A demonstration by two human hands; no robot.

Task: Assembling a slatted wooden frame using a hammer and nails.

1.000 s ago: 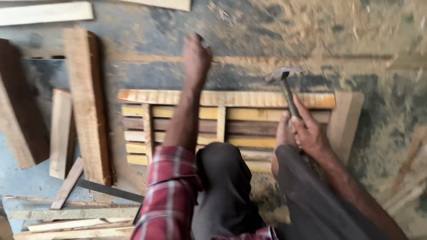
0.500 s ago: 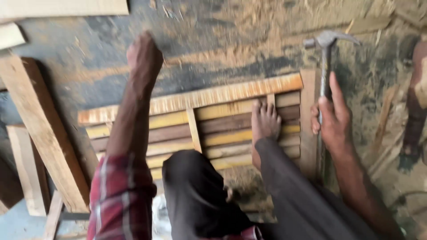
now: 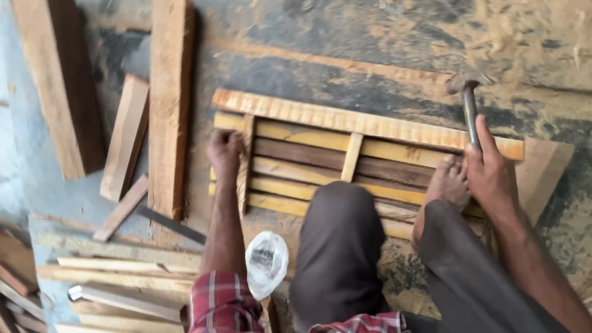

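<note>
A slatted wooden frame of yellow and dark strips lies on the dusty floor in front of me. My left hand is closed on the frame's left upright strip. My right hand grips the handle of a claw hammer, whose head points away above the frame's top rail. My bare foot presses on the slats beside that hand. My knees in dark trousers cover the frame's near edge.
Long planks and shorter offcuts lie to the left of the frame. More thin battens are stacked at lower left. A clear plastic bag sits by my left arm. Sawdust covers the floor.
My left hand has come down from above the frame onto its left upright. The hammer has stayed raised in my right hand. The view has shifted left.
</note>
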